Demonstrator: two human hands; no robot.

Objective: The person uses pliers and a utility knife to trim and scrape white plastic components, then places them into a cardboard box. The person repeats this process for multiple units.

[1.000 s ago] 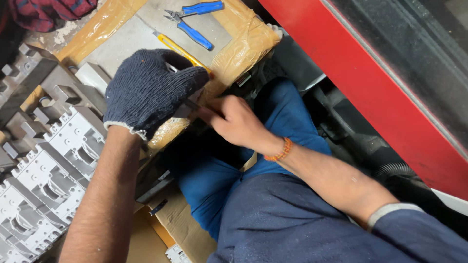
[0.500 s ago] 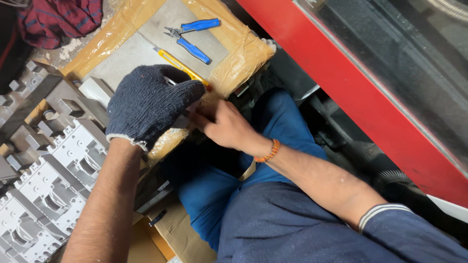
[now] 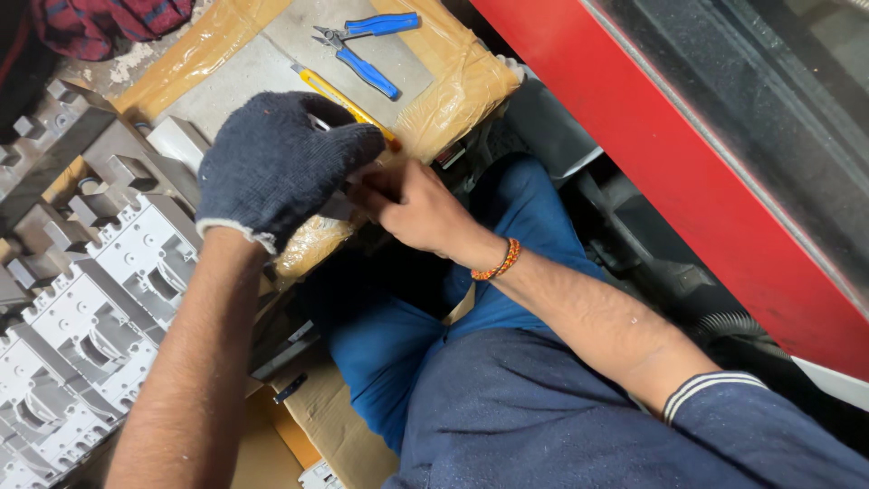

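Observation:
My left hand (image 3: 276, 163), in a dark knit glove, is curled over a small part at the near edge of a tape-wrapped work block (image 3: 453, 77). My bare right hand (image 3: 412, 206), with an orange bead bracelet at the wrist, meets it fingertip to fingertip, pinching at the same small part. That part is almost fully hidden by both hands. A yellow-handled tool (image 3: 344, 98) lies just beyond the gloved fingers. Blue-handled pliers (image 3: 362, 45) lie farther back on the block.
Several grey and white moulded plastic housings (image 3: 81, 308) are stacked at the left. A red panel (image 3: 706, 154) runs diagonally on the right. My blue trousers (image 3: 407, 344) and cardboard (image 3: 335, 426) lie below. A red checked cloth (image 3: 109, 23) sits top left.
Both hands stay pressed together at the block's edge, with only slight finger shifts. The view has drifted a little, so the block and pliers sit lower in the frame.

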